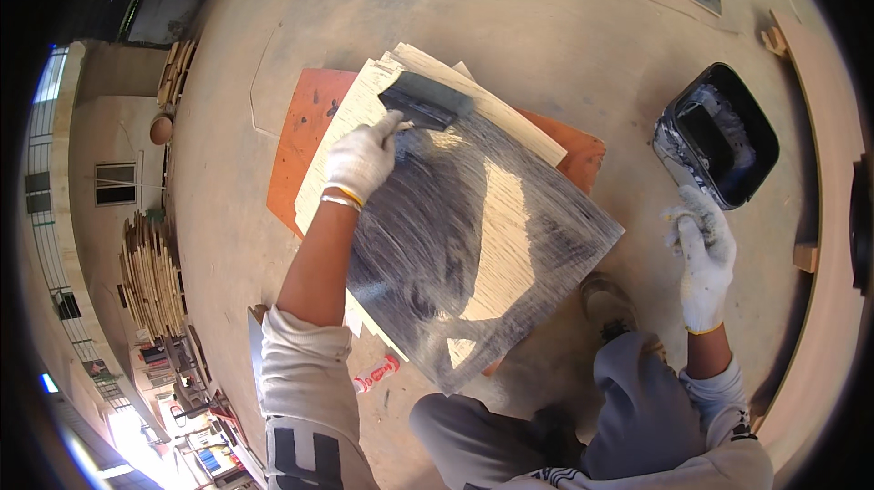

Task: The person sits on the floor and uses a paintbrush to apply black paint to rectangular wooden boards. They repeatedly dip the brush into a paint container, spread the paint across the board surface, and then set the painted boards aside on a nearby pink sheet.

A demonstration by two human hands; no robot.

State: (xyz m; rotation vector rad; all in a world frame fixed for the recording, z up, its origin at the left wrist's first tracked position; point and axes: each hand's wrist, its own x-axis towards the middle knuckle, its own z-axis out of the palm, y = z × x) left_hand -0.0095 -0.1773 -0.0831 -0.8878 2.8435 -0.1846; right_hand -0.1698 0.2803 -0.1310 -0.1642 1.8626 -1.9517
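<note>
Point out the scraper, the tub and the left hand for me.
Scraper (419,104): head view, middle of its dark blade.
Tub (757,133): head view, inside of its right wall.
Left hand (361,160): head view, back of the glove.

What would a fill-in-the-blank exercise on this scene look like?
1. The spreader is in the ____ hand.
2. The bucket stands to the ____ of the boards.
3. The right hand wears a white ____.
4. The orange panel lies ____ the boards.

Missing words: left; right; glove; under.
</note>
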